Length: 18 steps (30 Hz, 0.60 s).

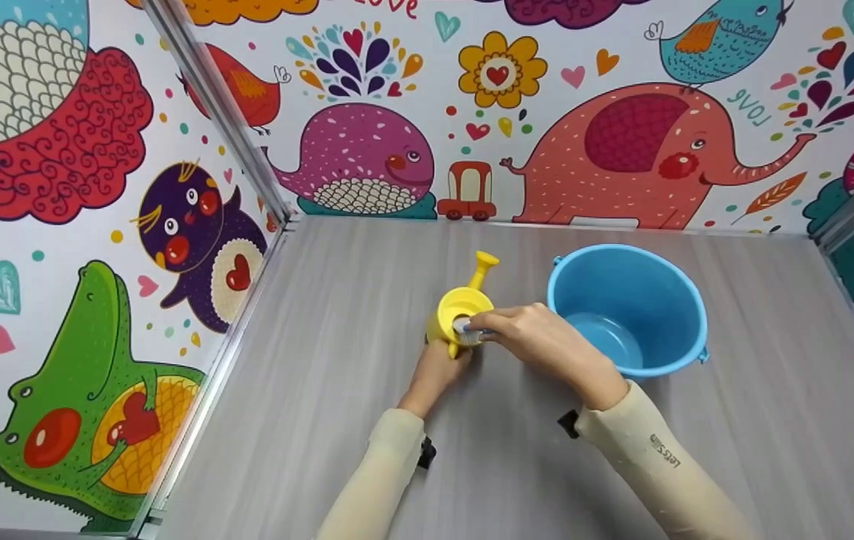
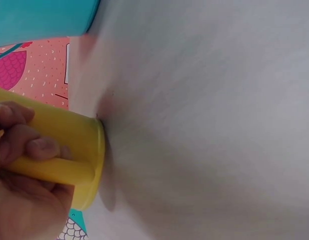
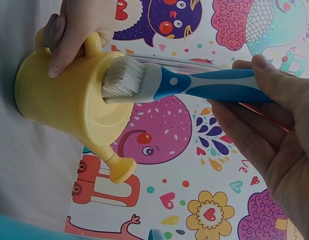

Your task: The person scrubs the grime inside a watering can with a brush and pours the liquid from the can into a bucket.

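A yellow watering can (image 1: 440,321) stands upright on the table, its spout pointing toward the back wall. My left hand (image 1: 445,361) grips the can's handle; in the left wrist view the fingers (image 2: 42,149) curl round it. Between the thumb and fingers of my right hand (image 1: 543,337) is a brush (image 3: 219,86) with a blue-and-white handle. Its white bristles (image 3: 123,79) are at the can's open top, the tips partly inside the rim. The inside of the can is mostly hidden.
A blue bucket (image 1: 626,300) stands on the grey wood-grain table (image 1: 337,360), just right of the can and close to my right hand. Walls printed with cartoon animals (image 1: 622,157) rise at the back and both sides, joined by metal edge strips.
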Available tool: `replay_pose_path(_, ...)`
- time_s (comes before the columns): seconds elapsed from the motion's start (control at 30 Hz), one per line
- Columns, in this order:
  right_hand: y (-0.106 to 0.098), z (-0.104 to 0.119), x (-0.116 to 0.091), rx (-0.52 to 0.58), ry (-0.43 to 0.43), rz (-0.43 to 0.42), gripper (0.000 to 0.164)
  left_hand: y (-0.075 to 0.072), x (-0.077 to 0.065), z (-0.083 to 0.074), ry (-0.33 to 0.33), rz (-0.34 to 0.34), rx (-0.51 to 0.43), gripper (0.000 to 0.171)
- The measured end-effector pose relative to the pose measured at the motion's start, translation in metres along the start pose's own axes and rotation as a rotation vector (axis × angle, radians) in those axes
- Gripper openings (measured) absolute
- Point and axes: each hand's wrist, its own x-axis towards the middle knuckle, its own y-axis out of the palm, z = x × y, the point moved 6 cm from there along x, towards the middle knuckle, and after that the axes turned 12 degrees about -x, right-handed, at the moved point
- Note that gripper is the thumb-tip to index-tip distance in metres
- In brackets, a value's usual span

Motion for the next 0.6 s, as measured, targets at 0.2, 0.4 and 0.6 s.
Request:
replay_pose_path(0.2, -0.0027, 0.002, -0.0008, -0.002, -0.003, 0.007, 0.035, -0.0002, -0.0001, -0.0001, 0.006, -0.001, -0.007, 0.023)
replay_pose_path(0.4, -0.0049, 0.0042, -0.0017, -0.01, -0.007, 0.015, 0.035, 0.0007, -0.0005, 0.0001, 0.01, 0.0, 0.005, 0.023)
replay_pose_path(0.6, -0.0084, 0.006, -0.0031, -0.05, -0.012, 0.009, 0.035, 0.0004, -0.0013, -0.0006, 0.024, -0.001, 0.002, 0.022)
